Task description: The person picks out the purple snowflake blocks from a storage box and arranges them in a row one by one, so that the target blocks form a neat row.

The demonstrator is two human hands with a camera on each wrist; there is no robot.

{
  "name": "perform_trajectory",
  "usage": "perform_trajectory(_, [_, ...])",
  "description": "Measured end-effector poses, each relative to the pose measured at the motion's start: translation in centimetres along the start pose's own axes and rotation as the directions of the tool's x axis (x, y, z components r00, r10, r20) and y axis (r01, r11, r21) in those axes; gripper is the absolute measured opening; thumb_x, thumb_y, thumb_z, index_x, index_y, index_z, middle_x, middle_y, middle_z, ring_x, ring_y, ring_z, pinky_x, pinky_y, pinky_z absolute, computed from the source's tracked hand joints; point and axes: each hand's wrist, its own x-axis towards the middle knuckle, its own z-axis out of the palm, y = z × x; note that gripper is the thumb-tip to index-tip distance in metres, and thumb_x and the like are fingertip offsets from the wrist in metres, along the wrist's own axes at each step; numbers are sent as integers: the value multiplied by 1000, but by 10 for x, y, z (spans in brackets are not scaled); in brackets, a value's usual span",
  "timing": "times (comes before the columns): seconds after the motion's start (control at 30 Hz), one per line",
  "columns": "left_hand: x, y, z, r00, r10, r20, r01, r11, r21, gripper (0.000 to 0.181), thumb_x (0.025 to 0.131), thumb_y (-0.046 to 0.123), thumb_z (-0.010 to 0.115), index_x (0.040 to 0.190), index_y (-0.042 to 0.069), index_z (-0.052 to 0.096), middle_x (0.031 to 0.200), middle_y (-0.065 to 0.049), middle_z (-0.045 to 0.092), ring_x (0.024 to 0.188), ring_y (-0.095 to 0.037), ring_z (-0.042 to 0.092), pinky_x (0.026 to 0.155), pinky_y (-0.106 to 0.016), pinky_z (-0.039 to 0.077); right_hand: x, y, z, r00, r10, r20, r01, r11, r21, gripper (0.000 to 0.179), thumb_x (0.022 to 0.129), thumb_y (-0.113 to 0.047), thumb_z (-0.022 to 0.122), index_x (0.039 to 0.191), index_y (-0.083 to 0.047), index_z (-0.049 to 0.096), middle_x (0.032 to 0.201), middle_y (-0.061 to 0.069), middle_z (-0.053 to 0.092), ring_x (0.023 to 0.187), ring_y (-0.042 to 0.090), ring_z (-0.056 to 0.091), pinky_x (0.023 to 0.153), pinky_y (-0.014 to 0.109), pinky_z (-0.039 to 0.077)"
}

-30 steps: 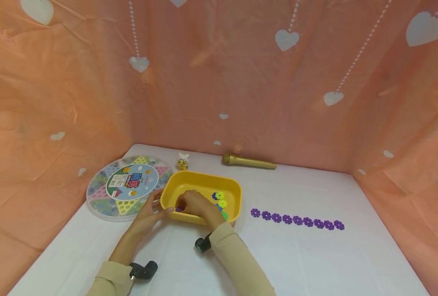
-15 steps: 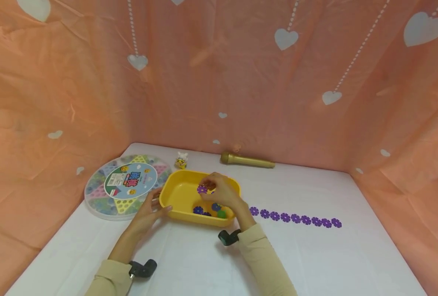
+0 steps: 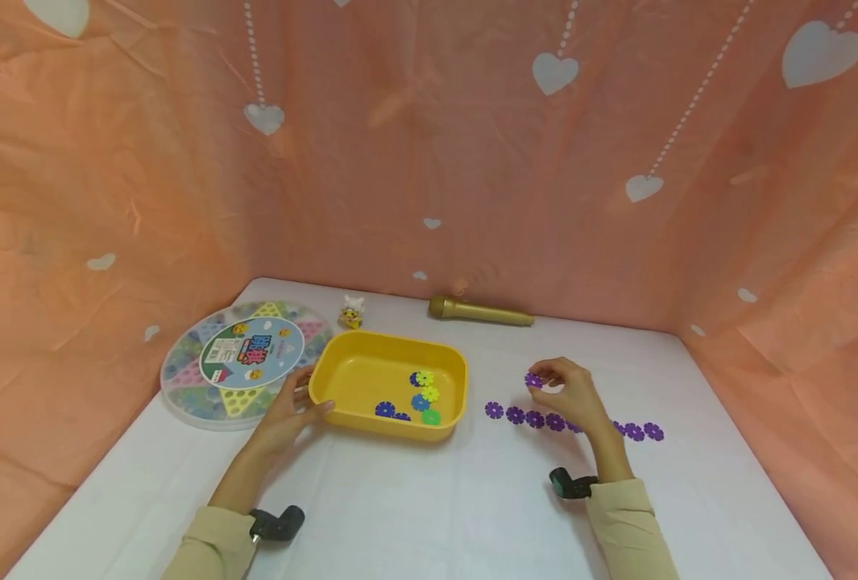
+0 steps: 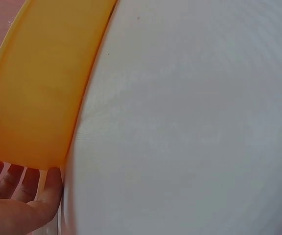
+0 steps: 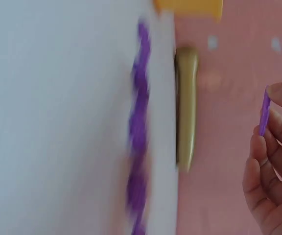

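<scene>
My right hand (image 3: 572, 396) pinches a purple snowflake disc (image 3: 533, 379) between thumb and fingers, raised above a row of purple discs. In the right wrist view the held disc (image 5: 265, 113) appears edge-on. The row (image 3: 535, 419) runs across the table to the right of the yellow bin (image 3: 388, 430), partly hidden behind my right hand. My left hand (image 3: 283, 415) holds the bin's left end, thumb at the front corner and fingers along the side. Inside the bin lie blue discs (image 3: 385, 409), yellow discs (image 3: 430, 394) and a green disc (image 3: 431, 417).
A round Chinese checkers set (image 3: 250, 362) lies left of the bin. Behind the bin stands a small figurine (image 3: 352, 312). A gold microphone (image 3: 481, 312) lies near the table's back edge. Orange cloth with hearts surrounds the white table (image 3: 414, 507).
My right hand has picked a purple disc out of the bin and carried it right, over the row. My left hand has stayed at the bin's left end.
</scene>
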Motion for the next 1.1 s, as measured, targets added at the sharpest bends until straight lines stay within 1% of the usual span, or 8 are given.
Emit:
perform_trajectory(0.1, [1, 0, -1, 1000, -9, 1, 9, 1000, 3, 79, 86, 17, 66, 147, 10, 15, 151, -16, 17, 134, -38, 23, 108, -49, 30, -19, 21, -24, 997, 75, -33, -77, 995, -68, 29, 75, -6, 75, 102, 1, 65, 94, 12, 65, 82, 23, 60, 72, 24, 52])
perform_trajectory(0.2, [1, -1, -1, 1000, -10, 0, 10, 1000, 5, 79, 86, 18, 66, 147, 10, 15, 151, -16, 17, 134, -38, 23, 108, -49, 30, -39, 40, -48, 984, 165, -72, -173, 976, -134, 30, 77, -8, 74, 104, 2, 65, 94, 14, 65, 82, 23, 59, 69, 17, 50])
perform_trajectory(0.33, [1, -1, -1, 1000, -9, -2, 10, 1000, 12, 79, 87, 18, 65, 147, 11, 15, 150, -17, 17, 134, -38, 23, 108, -49, 30, -63, 57, -74, 956, 279, -93, -293, 934, -206, 32, 79, -14, 73, 105, 2, 64, 93, 15, 64, 81, 22, 57, 62, 16, 48])
perform_trajectory(0.47, [0, 0, -1, 1000, -7, -1, 7, 1000, 12, 79, 87, 18, 65, 147, 10, 15, 150, -17, 17, 135, -38, 23, 108, -49, 30, -81, 70, -90, 932, 347, -107, -363, 893, -267, 32, 80, -18, 72, 103, 2, 64, 90, 15, 65, 79, 22, 58, 61, 21, 48])
perform_trajectory(0.73, [0, 2, -1, 1000, 9, 6, -9, 1000, 17, 79, 87, 16, 65, 147, 8, 15, 149, -19, 18, 134, -39, 24, 107, -49, 31, -100, 88, -97, 881, 437, -182, -474, 808, -350, 32, 81, -17, 68, 100, 8, 65, 91, 25, 65, 82, 39, 59, 69, 47, 46])
perform_trajectory(0.83, [1, 2, -2, 1000, 19, 8, -19, 1000, 15, 79, 87, 15, 65, 147, 7, 14, 149, -19, 18, 134, -39, 24, 107, -50, 31, -103, 91, -96, 853, 472, -222, -521, 779, -349, 32, 81, -16, 66, 101, 8, 65, 93, 27, 65, 84, 41, 58, 70, 49, 45])
perform_trajectory(1.0, [2, 0, -2, 1000, 30, 4, -30, 999, 15, 79, 86, 14, 65, 147, 7, 15, 149, -19, 18, 134, -40, 24, 107, -50, 31, -105, 93, -98, 793, 542, -278, -608, 737, -296, 34, 83, -15, 63, 106, 10, 62, 98, 29, 63, 88, 43, 55, 71, 51, 43])
perform_trajectory(1.1, [2, -2, -2, 1000, 23, 5, -23, 1000, 14, 79, 87, 15, 65, 147, 7, 14, 149, -20, 18, 134, -40, 24, 108, -50, 30, -105, 94, -99, 776, 544, -319, -627, 723, -291, 32, 83, -14, 63, 104, 11, 62, 96, 29, 63, 86, 42, 55, 70, 50, 43])
